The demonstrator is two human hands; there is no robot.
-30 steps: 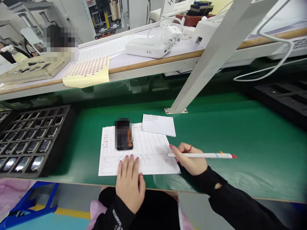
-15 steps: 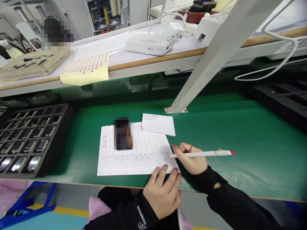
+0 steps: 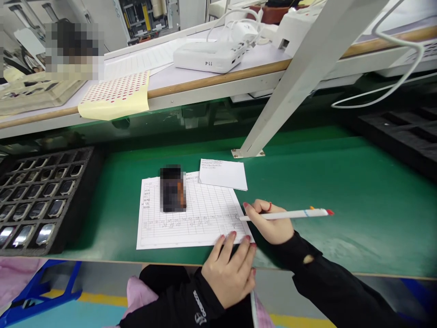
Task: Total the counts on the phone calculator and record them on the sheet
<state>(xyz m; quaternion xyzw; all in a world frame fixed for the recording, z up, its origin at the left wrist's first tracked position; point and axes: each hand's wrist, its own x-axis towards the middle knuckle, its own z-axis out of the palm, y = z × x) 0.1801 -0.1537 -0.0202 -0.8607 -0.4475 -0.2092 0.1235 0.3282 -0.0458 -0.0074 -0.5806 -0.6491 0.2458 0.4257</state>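
Note:
My right hand [image 3: 271, 222] pinches a white pen [image 3: 300, 213] with a red end, its tip at the right side of a printed form [image 3: 164, 234]. Rows of handwritten figures run across the lower part of that sheet. Flat on the form's lower right edge, with fingers spread, lies my left hand [image 3: 230, 269]. A dark, blurred-out rectangular object [image 3: 172, 190] rests on the form's upper left. A small white notepad [image 3: 223, 174] with a few written lines overlaps the upper right corner of the form.
On the left stands a black foam tray [image 3: 77, 200] holding several watch-like pieces; another dark tray [image 3: 403, 132] is at right. A white post [image 3: 290, 91] rises from the green bench [image 3: 341, 182]. The shelf above carries a white box [image 3: 208, 57] and a yellow sticker sheet [image 3: 114, 109].
The view has shifted slightly. The pen tip stays around the right-hand columns of the form, and my left hand remains on the paper's edge.

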